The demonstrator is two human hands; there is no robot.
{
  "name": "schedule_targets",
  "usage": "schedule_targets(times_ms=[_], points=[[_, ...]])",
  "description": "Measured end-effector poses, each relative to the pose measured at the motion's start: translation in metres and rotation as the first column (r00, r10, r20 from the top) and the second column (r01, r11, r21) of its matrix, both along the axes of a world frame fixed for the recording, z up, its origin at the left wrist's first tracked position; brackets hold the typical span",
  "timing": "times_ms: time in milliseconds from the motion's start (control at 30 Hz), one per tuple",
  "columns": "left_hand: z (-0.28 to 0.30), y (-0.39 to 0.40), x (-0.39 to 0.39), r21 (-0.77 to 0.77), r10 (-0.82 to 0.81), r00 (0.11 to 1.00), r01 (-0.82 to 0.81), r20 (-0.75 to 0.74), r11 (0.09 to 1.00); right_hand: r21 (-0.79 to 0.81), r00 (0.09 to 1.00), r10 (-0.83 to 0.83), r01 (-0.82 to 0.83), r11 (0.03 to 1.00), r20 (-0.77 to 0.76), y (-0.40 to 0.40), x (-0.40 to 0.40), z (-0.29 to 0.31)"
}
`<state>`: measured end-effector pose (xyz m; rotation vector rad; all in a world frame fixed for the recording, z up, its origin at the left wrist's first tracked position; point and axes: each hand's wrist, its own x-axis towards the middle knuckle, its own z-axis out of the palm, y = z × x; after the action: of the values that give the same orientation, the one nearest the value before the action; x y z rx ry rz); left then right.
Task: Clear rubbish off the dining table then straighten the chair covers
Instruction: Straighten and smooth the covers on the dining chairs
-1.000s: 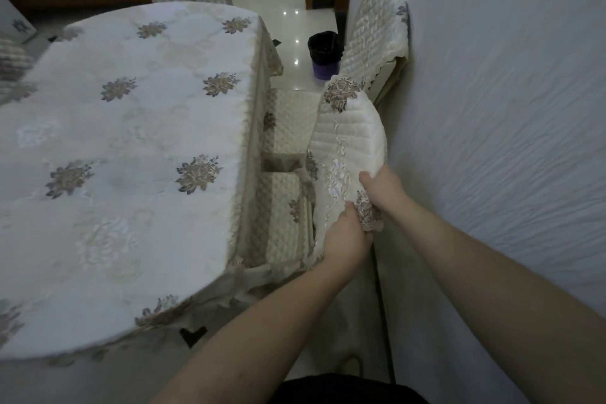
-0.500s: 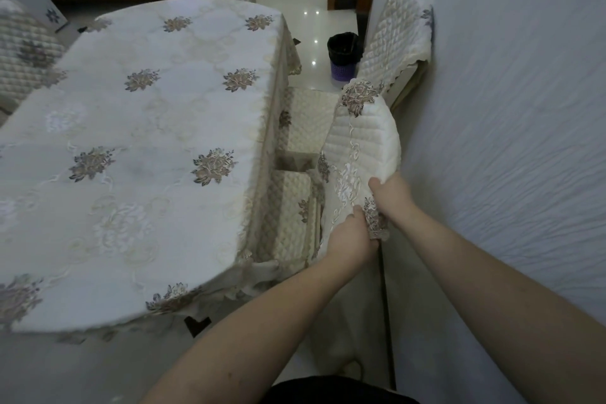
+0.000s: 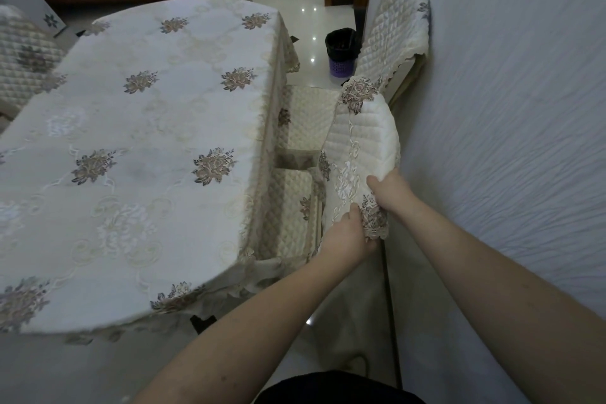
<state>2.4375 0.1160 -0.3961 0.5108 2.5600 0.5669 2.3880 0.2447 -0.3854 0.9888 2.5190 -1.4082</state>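
quilted cream chair cover, possibly bunched

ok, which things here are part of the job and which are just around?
In the job:
- chair cover, both hands on its lower edge
- left hand
- right hand
- dining table
- far chair cover

Just around:
- bin
- wall

I see a home dining room: clothed table left of my fingers, quilted chair covers, tiled floor beyond.
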Motion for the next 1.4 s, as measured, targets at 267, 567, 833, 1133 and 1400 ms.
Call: schedule_targets(times_ms=[267,567,833,1133,1400], points=[[-0.006,-0.017,0.010,0.086,-0.062,0.998,0.061,0.010,0.994,0.012,1.000,0.013,-0.014,1.000,0.026,-0.001,0.001,-0.001],[-0.012,-0.009,0.009,0.027,-0.064,0.998,0.065,-0.020,0.998,-0.017,0.997,0.064,-0.063,0.998,0.043,0.010,-0.002,-0.001],[-0.013,-0.010,0.007,0.008,-0.086,0.995,0.086,-0.041,0.996,-0.035,0.997,0.069,-0.067,0.997,0.045,0.010,-0.002,0.000],[-0.006,-0.025,0.000,-0.146,-0.260,0.948,0.236,-0.183,0.961,0.105,0.987,0.139,-0.147,0.984,0.084,0.003,0.018,0.007],[-0.002,-0.065,0.017,-0.343,-0.348,0.866,0.225,-0.359,0.912,0.573,0.908,0.367,-0.412,0.708,0.200,-0.009,0.089,0.000]])
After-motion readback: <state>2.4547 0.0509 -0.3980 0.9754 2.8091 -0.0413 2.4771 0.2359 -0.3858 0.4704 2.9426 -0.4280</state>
